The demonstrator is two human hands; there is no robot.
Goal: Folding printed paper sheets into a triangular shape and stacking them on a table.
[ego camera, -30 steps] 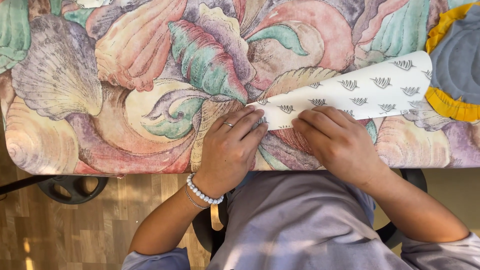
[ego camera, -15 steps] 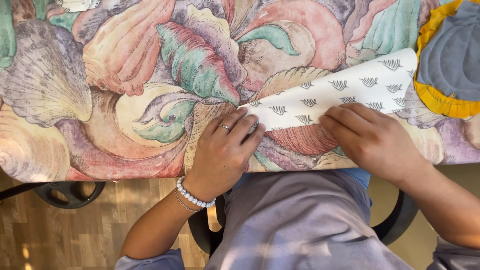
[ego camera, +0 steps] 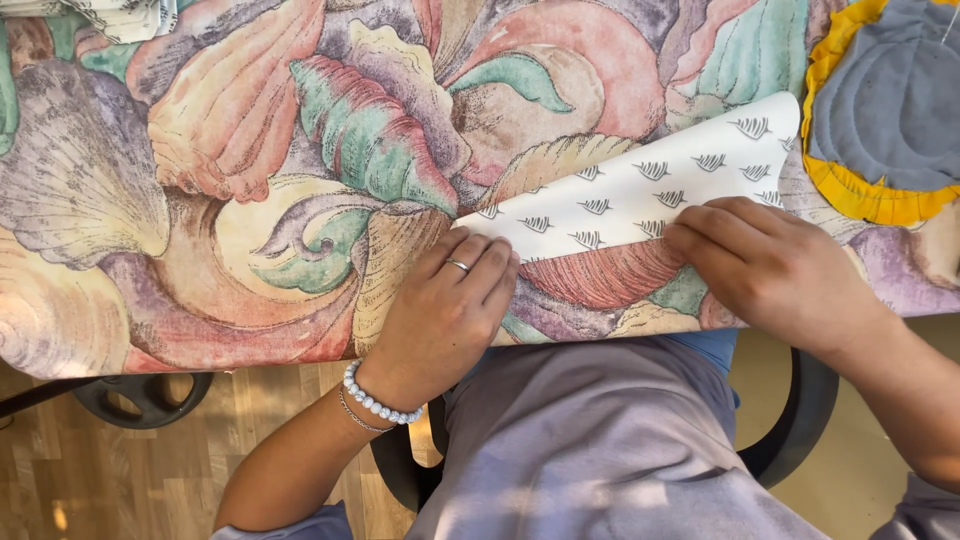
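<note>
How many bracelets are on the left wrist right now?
2. A white beaded bracelet circles the wrist just behind the left hand, and a thin chain bracelet sits right beside it, further up the forearm. Their undersides are hidden.

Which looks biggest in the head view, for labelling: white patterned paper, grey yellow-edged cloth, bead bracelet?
1. white patterned paper
2. grey yellow-edged cloth, cut off by the frame, so its rank is unsure
3. bead bracelet
</note>
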